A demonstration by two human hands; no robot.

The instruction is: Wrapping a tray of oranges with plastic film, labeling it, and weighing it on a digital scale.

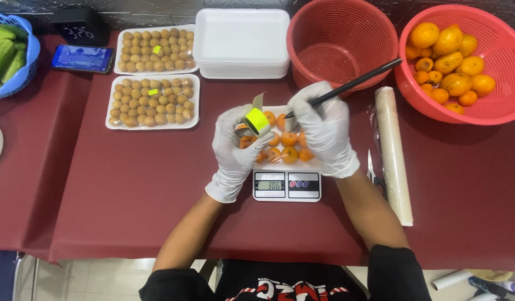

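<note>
Two gloved hands work at the centre: the left hand [235,149] and the right hand [324,129]. Three baskets stand on the table: two red ones, the empty red basket [338,42] at twelve o'clock and the red basket of oranges [494,95] at two o'clock, and one blue basket [24,67] at ten o'clock. Two filled trays of small brown fruit [152,101] lie at eleven o'clock. There is one stack of white foam trays [242,42], one digital scale [287,185], one phone [82,58], one roll of cling film [394,153] and one black pen [352,85].
</note>
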